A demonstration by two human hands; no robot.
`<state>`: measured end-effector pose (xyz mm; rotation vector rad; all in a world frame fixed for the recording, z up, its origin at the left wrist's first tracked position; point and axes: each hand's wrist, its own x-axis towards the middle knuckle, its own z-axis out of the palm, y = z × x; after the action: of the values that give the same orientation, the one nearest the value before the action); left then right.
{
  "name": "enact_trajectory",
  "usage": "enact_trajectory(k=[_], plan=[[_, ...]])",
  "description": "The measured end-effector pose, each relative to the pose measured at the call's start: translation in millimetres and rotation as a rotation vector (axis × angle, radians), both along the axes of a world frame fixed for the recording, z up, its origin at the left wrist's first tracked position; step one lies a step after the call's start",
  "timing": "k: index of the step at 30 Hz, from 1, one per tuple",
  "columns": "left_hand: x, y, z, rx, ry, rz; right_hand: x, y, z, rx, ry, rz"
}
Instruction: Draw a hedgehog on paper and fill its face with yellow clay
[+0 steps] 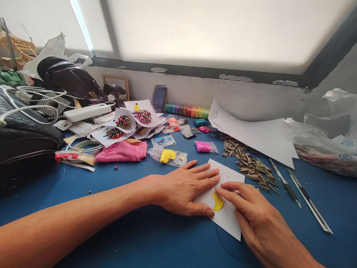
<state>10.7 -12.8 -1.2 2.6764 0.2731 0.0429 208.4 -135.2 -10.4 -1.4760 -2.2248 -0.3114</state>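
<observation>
A small white paper card (231,225) lies on the blue table, with a thin drawn outline and a flat patch of yellow clay (218,203) on it. My left hand (186,190) rests flat with fingers spread, its fingertips and thumb touching the card's left side. Over the card's right side is my right hand (255,210), fingers stretched out, the index fingertip at the upper edge of the yellow patch. I see nothing held in it. Just beyond the card lie an opened packet of yellow clay (168,156) and a pile of sunflower seeds (253,167).
Two pens (287,186) lie at the right, near white sheets (256,136) and a clear plastic bag (329,149). A pink clay packet (203,146), a pink cloth (122,151) and seed-decorated papers (122,123) are farther back. A black bag (25,137) stands at the left.
</observation>
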Motion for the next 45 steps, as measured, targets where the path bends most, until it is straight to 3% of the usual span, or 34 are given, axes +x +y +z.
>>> enact_trajectory(k=[16,23,32,45], plan=[[0,0,1.9,0.033,0.017,-0.017,0,3,7,-0.019,-0.002,0.001],[0,0,1.2,0.012,-0.001,-0.016,5,6,8,-0.116,-0.078,0.049],[-1,-1,0.6,0.014,-0.006,-0.005,15,0,-5,0.04,-0.087,0.077],[0,0,-1.2,0.017,0.0,0.001,6,-2,-1,0.047,-0.131,0.08]])
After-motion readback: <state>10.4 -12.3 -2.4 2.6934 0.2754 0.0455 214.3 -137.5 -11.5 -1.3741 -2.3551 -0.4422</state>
